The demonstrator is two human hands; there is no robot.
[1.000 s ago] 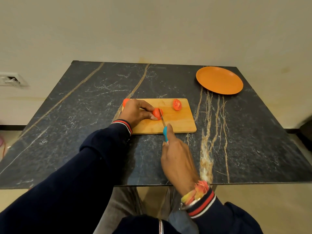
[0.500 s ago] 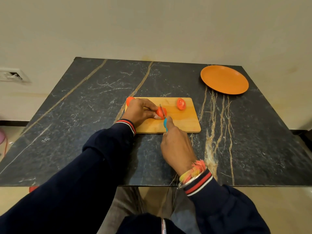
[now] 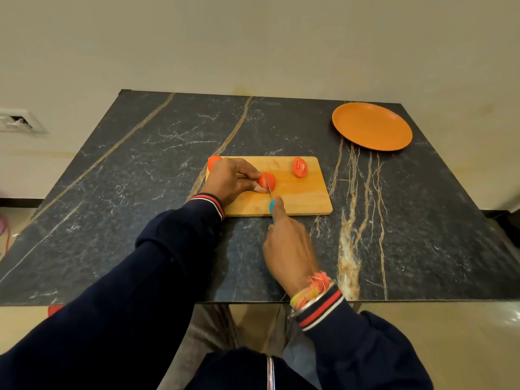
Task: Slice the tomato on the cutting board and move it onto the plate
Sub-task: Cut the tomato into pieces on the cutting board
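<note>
Here, the left hand (image 3: 230,180) is pinching a tomato piece (image 3: 268,179) with curled fingers (image 3: 250,172) on the board (image 3: 305,199), while the right hand (image 3: 289,249) is gripping the knife (image 3: 271,199), its blade touching that piece. A slice (image 3: 300,167) is lying farther right on the board, well apart from the plate (image 3: 371,126).

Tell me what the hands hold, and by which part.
The right hand grips the knife by its blue handle; the left hand pinches the tomato piece under the blade by its left side.
</note>
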